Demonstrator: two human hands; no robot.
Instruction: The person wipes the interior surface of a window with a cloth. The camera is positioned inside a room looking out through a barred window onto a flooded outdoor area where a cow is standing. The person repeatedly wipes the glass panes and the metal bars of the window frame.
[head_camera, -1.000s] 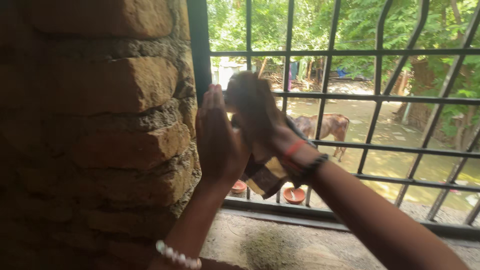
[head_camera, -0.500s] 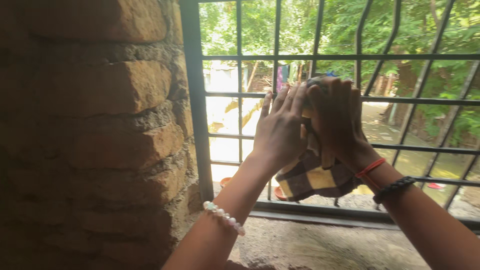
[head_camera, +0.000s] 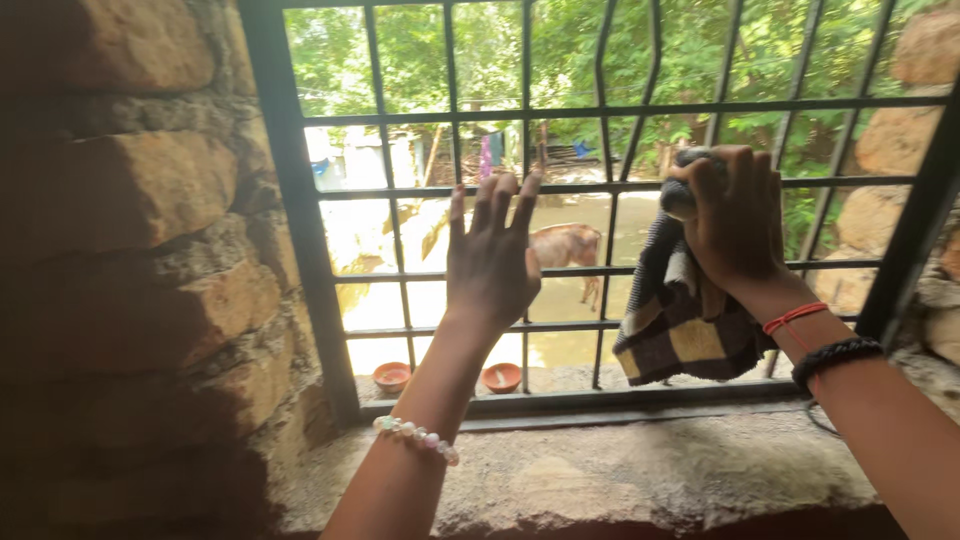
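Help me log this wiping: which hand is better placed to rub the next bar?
Right. The right hand already grips the checked cloth against the window grille. The left hand is open and empty, fingers spread by the bars.

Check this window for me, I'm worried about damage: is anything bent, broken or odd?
Two upright bars of the window grille kink sideways near the top, perhaps by design. The right hand presses a checked cloth to it; nothing looks broken.
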